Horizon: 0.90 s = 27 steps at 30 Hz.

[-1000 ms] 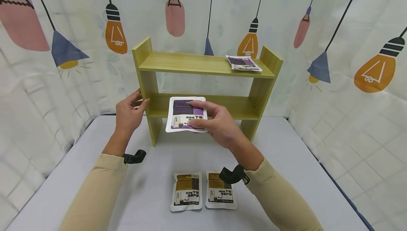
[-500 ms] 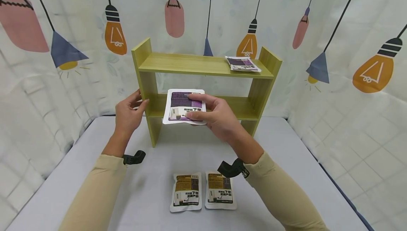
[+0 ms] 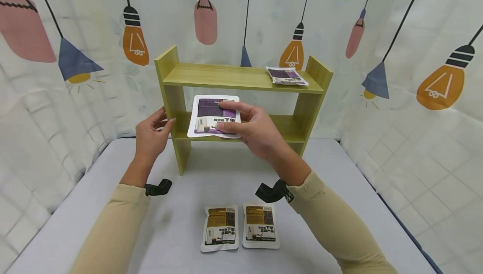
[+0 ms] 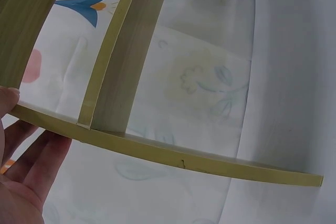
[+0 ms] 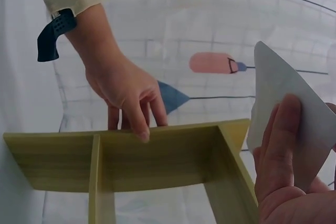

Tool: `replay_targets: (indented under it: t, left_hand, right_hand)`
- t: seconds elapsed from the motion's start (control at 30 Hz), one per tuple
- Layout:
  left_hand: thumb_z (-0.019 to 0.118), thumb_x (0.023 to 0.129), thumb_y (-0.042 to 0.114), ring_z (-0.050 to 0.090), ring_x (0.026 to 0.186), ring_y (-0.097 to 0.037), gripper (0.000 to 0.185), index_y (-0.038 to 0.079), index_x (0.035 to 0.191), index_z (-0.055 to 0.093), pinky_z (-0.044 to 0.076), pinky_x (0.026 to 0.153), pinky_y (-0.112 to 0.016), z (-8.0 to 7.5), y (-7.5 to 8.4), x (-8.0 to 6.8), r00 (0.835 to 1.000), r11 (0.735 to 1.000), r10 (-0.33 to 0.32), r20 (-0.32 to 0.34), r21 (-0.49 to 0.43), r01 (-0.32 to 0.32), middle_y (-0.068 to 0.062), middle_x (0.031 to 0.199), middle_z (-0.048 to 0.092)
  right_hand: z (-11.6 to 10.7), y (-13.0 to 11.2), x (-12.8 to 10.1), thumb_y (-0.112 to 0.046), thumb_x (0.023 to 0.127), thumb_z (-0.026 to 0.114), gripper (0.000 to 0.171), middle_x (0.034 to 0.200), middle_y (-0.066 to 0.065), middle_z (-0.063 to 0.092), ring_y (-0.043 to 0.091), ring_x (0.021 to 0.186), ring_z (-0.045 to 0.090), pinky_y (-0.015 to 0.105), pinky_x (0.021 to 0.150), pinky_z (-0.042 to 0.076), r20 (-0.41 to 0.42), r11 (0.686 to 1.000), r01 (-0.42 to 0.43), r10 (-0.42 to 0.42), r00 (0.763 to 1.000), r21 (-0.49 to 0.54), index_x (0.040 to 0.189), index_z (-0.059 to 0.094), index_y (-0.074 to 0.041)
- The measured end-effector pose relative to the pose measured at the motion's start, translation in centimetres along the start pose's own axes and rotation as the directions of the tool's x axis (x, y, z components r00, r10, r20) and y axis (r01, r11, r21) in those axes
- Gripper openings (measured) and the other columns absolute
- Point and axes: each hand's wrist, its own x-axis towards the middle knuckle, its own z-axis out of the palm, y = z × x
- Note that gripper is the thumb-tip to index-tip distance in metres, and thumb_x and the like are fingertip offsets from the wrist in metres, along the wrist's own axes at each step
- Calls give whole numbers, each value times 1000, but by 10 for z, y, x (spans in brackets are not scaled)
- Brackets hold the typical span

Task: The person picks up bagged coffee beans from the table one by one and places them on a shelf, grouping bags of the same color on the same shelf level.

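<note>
A two-tier wooden shelf (image 3: pixel 219 74) stands on the white table. My left hand (image 3: pixel 151 136) grips its left side panel (image 4: pixel 173 156), with the thumb at the front edge and fingers along the outer face. In front of the shelf's left half, my right hand (image 3: pixel 260 133) pinches a white pouch with a purple label (image 3: pixel 205 110) by its right side, thumb on the label. The right wrist view shows the pouch's plain back (image 5: pixel 278 93) with fingers spread against it. A small stack of purple-label pouches (image 3: pixel 287 76) lies at the top board's right end.
Two brown-label pouches (image 3: pixel 221 228) lie side by side on the table (image 3: pixel 181 232), nearer to me than the shelf. A curtain (image 3: pixel 166 22) printed with lamps hangs behind and at both sides.
My right hand has raised the purple-label pouch from below the lower board to between the two boards, moving slightly left. My left hand keeps its grip on the side panel.
</note>
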Motion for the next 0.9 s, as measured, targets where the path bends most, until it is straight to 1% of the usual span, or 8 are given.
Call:
replay_targets:
  t: [0.17, 0.37, 0.53, 0.67, 0.73, 0.9]
  left_hand:
    - [66, 101, 30, 72, 114, -32, 49, 28, 148, 56, 60, 94, -43, -1, 1, -1, 1000, 1000, 0, -1, 7, 0, -11, 135, 69]
    - [66, 101, 33, 72, 115, -33, 50, 27, 149, 55, 59, 96, -49, 0, 1, 0, 1000, 1000, -8, 3, 15, 8, -11, 136, 69]
    - [65, 101, 33, 72, 115, -32, 50, 27, 149, 55, 58, 98, -51, 0, 1, 0, 1000, 1000, -16, 3, 21, 15, -11, 136, 68]
    - [65, 101, 32, 72, 115, -33, 49, 26, 149, 55, 57, 98, -51, 0, 2, 0, 1000, 1000, -12, 0, 26, 12, -12, 136, 69]
    - [65, 101, 32, 72, 115, -33, 49, 25, 149, 55, 58, 97, -51, 0, 2, 0, 1000, 1000, -9, 0, 27, 9, -12, 135, 69]
    - [65, 101, 33, 72, 115, -34, 50, 26, 149, 55, 58, 95, -53, 0, 3, -2, 1000, 1000, -12, 6, 25, 12, -12, 136, 69]
  right_hand:
    - [3, -5, 6, 14, 87, 70, 55, 126, 16, 60, 23, 101, 70, 24, 80, 63, 4, 1000, 9, -9, 1000, -4, 140, 62, -3]
    - [5, -9, 14, 14, 87, 71, 55, 125, 16, 62, 23, 100, 70, 26, 79, 64, -13, 1000, 5, -5, 1000, -3, 138, 64, -4]
    - [7, -11, 22, 12, 86, 73, 54, 121, 14, 64, 21, 95, 71, 25, 76, 63, -30, 1000, 6, -7, 1000, -21, 137, 65, -6]
    - [7, -13, 29, 14, 86, 72, 54, 116, 12, 65, 20, 94, 71, 26, 74, 63, -49, 1000, 12, -12, 999, -4, 137, 65, -5]
    - [8, -13, 33, 15, 86, 72, 54, 116, 11, 64, 21, 95, 70, 27, 75, 64, -54, 1000, 9, -9, 998, 13, 136, 65, -4]
    - [6, -15, 37, 16, 85, 72, 56, 125, 12, 59, 26, 102, 67, 33, 81, 65, -46, 999, 3, -1, 999, 40, 137, 65, -4]
